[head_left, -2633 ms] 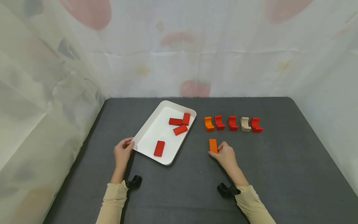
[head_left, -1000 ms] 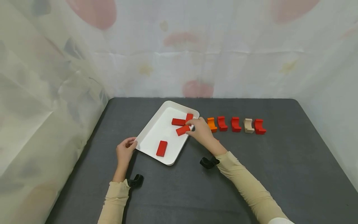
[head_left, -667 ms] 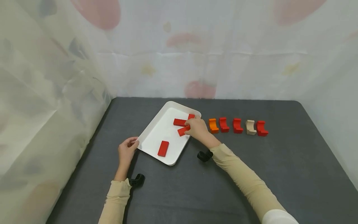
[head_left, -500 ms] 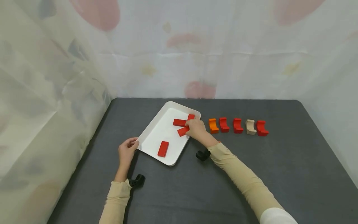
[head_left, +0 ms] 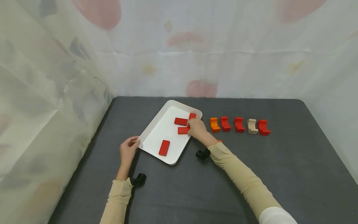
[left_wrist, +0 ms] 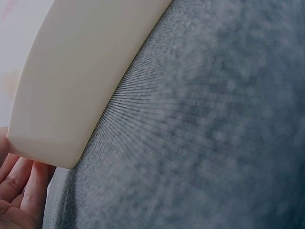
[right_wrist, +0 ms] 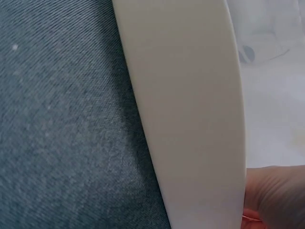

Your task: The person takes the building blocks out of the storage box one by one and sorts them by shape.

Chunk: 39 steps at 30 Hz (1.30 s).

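Note:
A white tray [head_left: 156,130] lies slanted on the dark table, with several red rectangular blocks in it. My left hand [head_left: 128,151] grips its near-left corner; in the left wrist view the fingers [left_wrist: 33,191] curl at the tray's end wall. Reaching over the right rim, my right hand [head_left: 197,128] pinches the end of one red block [head_left: 183,130]. Close to those fingers lie another red block [head_left: 181,121] and a partly covered red block [head_left: 192,116]. A fourth red block [head_left: 164,147] lies apart near the front. The right wrist view mostly shows the tray's outer wall [right_wrist: 186,105].
Right of the tray stands a row of curved-cut blocks: orange [head_left: 214,125], red [head_left: 225,124], red [head_left: 239,125], beige [head_left: 252,126] and red [head_left: 263,128]. An orange block [head_left: 219,141] is mostly hidden by the right forearm. Patterned curtains [head_left: 201,62] border the table.
My right hand has let go of the orange block, moved left into the tray and taken hold of a red block, which has turned from slanted to level. The left hand stays put.

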Available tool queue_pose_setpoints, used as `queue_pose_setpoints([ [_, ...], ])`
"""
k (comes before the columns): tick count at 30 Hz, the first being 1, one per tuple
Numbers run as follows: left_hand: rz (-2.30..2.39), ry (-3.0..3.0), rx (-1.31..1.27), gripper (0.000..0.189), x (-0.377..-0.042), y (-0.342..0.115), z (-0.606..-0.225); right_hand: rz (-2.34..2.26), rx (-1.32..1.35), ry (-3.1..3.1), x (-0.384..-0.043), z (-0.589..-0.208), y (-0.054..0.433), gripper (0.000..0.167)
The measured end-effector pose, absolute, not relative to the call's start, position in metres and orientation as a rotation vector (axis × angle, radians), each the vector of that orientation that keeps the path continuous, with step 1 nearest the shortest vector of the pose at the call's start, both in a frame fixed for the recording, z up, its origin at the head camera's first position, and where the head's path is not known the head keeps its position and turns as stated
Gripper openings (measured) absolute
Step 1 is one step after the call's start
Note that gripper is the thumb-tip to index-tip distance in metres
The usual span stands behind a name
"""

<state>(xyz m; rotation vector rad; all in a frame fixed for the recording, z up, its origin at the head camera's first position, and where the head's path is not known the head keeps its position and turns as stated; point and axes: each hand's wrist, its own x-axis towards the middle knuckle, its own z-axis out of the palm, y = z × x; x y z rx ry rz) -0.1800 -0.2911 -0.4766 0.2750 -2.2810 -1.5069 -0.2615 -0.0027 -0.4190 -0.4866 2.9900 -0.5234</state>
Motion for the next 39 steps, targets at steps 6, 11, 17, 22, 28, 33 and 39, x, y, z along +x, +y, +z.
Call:
queue_pose_setpoints([
  [6,-1.530,-2.281,0.277,0.018,-0.181,-0.291,-0.476,-0.464,-0.520,2.991,-0.262,-0.418,-0.002,0.018],
  [11,-1.525,-2.290,0.271,0.019,-0.181,-0.291,-0.475,-0.488,-0.549,3.004,-0.261,-0.419,-0.001,0.014],
  [17,-1.511,-2.289,0.274,0.018,-0.181,-0.290,-0.476,-0.546,-0.583,3.027,-0.261,-0.422,0.003,0.015],
  [22,-1.496,-2.285,0.309,0.017,-0.181,-0.288,-0.475,-0.647,-0.591,3.023,-0.257,-0.421,0.004,0.019],
  [28,-1.495,-2.279,0.317,0.017,-0.181,-0.288,-0.475,-0.601,-0.637,3.094,-0.255,-0.417,0.003,0.016],
  [33,-1.491,-2.273,0.312,0.016,-0.181,-0.289,-0.476,-0.611,-0.668,3.147,-0.252,-0.414,0.002,0.020],
  [39,-1.473,-2.277,0.310,0.016,-0.181,-0.289,-0.477,-0.795,-0.613,3.193,-0.246,-0.410,0.005,0.028],
])
